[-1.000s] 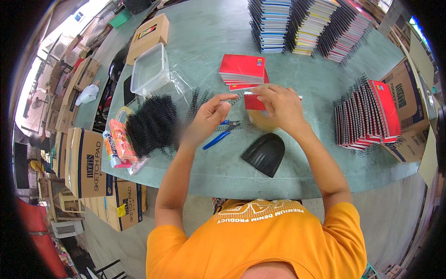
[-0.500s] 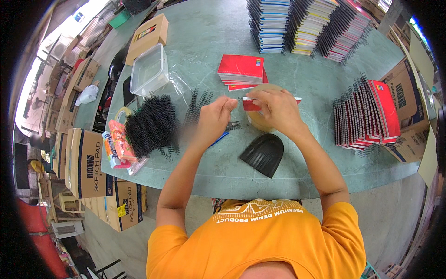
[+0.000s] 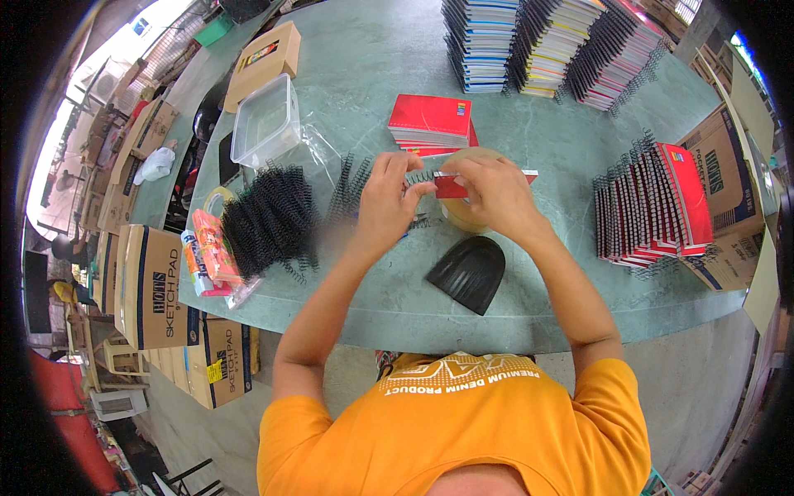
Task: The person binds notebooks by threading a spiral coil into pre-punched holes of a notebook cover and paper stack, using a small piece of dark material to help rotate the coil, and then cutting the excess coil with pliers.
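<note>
One red notebook (image 3: pixel 450 188) over the bench (image 3: pixel 546 277), its middle hidden by the right hand (image 3: pixel 496 192), grip closed on it. Left hand (image 3: pixel 387 198) pinches one coil (image 3: pixel 420 177) at its left end; I can't make out any threading. One tape roll (image 3: pixel 457 214), partly covered. Far: three notebook stacks (image 3: pixel 552 54), cut off.

Black coil (image 3: pixel 420 177) in left hand (image 3: pixel 387 200)

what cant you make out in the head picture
All in the head view:
Held coil: partly hidden by the left hand.
Red notebook: middle covered by the right hand.
Blue-handled tool: mostly behind the left hand.
Blue-edged notebook stack: cut off by the upper edge.
Black coil pile: too tangled to count.
</note>
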